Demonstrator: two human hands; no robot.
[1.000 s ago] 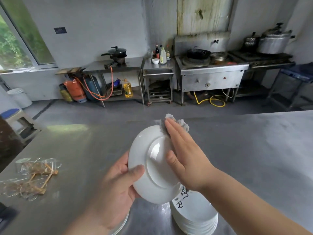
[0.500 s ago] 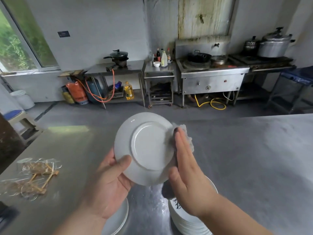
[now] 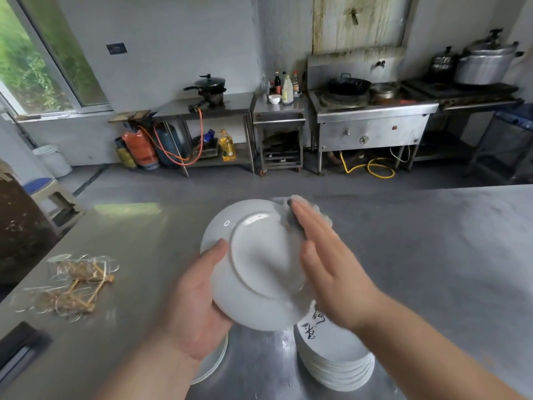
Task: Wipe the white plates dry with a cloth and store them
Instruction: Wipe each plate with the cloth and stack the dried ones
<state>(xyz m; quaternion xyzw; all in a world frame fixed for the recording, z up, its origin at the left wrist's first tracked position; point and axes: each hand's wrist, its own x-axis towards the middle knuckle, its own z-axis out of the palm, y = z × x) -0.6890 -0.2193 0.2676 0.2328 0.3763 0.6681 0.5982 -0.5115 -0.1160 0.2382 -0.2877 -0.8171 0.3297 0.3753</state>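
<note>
plate (image 3: 259, 264): glossy white ceramic, smooth | cloth (image 3: 300, 203): soft grey fabric, matt | table (image 3: 418, 255): brushed metal, dull sheen, wet patch near plate stack (image 3: 334, 362)

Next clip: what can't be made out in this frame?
Head view, all:
1. plate: top face turned away, dryness unknown.
2. cloth: mostly behind the right hand, blurred.
3. left stack: covered by the left hand; count unknown.
4. right stack: writing partly behind the plate, unreadable.
5. dark object: cut by the left edge.

White plate (image 3: 259, 264), grey cloth (image 3: 298, 206), black-lettered white stack (image 3: 334, 356).
</note>
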